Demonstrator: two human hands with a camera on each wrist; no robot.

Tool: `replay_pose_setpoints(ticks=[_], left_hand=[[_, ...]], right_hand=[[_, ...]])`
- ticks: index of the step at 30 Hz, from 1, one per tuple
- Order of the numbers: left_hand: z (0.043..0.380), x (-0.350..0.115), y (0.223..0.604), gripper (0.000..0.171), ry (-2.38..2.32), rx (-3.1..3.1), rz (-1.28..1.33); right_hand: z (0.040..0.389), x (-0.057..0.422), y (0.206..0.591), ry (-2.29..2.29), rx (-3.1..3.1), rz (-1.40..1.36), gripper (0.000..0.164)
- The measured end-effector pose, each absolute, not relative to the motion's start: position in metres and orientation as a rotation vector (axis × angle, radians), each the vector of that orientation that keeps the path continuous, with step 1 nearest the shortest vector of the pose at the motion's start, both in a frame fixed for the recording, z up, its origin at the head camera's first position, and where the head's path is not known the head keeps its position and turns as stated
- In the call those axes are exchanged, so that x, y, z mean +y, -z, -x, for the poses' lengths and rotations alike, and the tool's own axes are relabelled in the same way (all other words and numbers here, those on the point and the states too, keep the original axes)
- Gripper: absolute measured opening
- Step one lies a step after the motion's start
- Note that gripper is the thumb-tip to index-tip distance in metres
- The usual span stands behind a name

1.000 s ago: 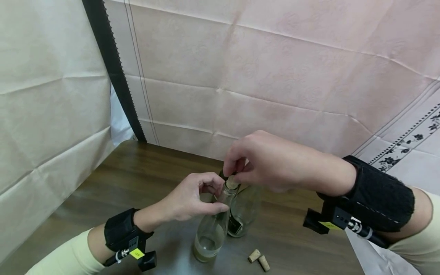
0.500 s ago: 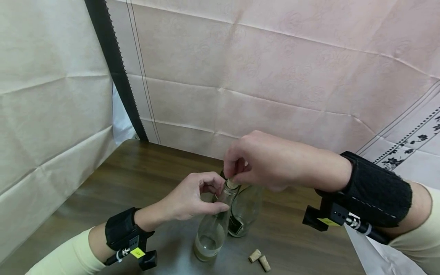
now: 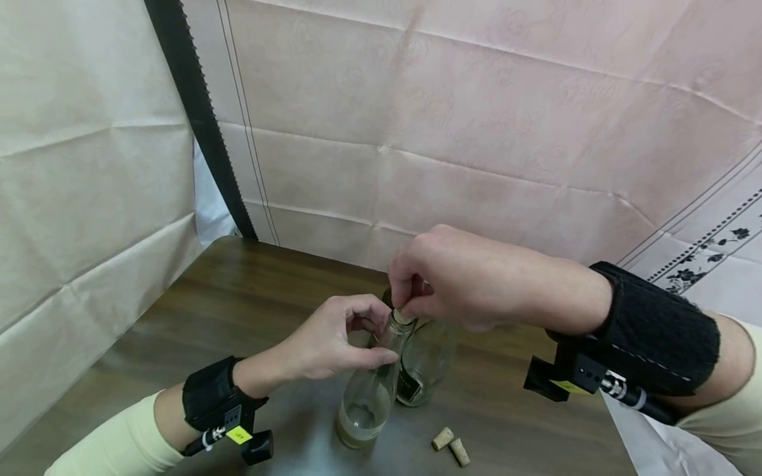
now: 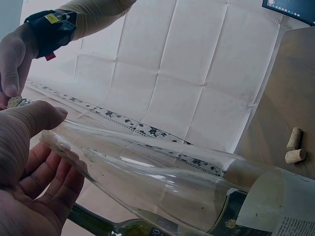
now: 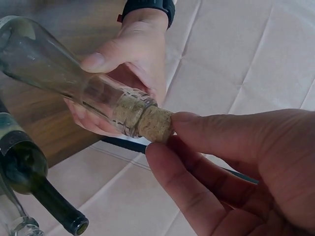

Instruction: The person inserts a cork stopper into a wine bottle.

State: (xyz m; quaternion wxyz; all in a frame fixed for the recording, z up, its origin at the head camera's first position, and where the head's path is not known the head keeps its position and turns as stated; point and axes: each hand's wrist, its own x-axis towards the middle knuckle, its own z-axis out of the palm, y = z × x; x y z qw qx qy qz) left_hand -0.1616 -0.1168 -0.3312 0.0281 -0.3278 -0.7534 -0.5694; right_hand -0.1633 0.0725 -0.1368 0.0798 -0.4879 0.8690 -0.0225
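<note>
A clear glass bottle [image 3: 364, 413] stands on the table, its label turned to the left wrist view. My left hand [image 3: 333, 340] grips it round the neck, thumb on the near side and fingers behind. A cork [image 5: 156, 124] sits partly inside the bottle's mouth, with its outer end sticking out. My right hand [image 3: 443, 281] pinches that end between thumb and fingers. In the head view those fingers cover most of the cork. Two loose corks, one nearer [image 3: 460, 453] and one farther [image 3: 442, 438], lie on the table right of the bottle.
Just behind the held bottle stands another clear bottle [image 3: 434, 354] with a dark label. A green bottle [image 5: 24, 169] is close by too, mostly hidden in the head view. Pale cloth [image 3: 476, 132] hangs behind the wooden table [image 3: 262, 297]. A screen corner [image 4: 295, 10] shows.
The right hand's fingers have come slightly closer to the bottle's mouth, and less of the cork shows above the rim. The left hand keeps its grip, nearly still.
</note>
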Motion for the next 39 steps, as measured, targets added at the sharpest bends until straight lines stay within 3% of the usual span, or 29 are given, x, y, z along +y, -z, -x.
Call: replay_pose_setpoints(ticks=[22, 39], left_hand=[[0.15, -0.117, 0.318, 0.028, 1.712, -2.371, 0.968], [0.149, -0.117, 0.319, 0.029, 1.71, -2.372, 0.975]], right_hand=[[0.15, 0.082, 0.143, 0.224, 2.689, 1.584, 0.03], [0.148, 0.088, 0.151, 0.325, 2.729, 1.651, 0.022]])
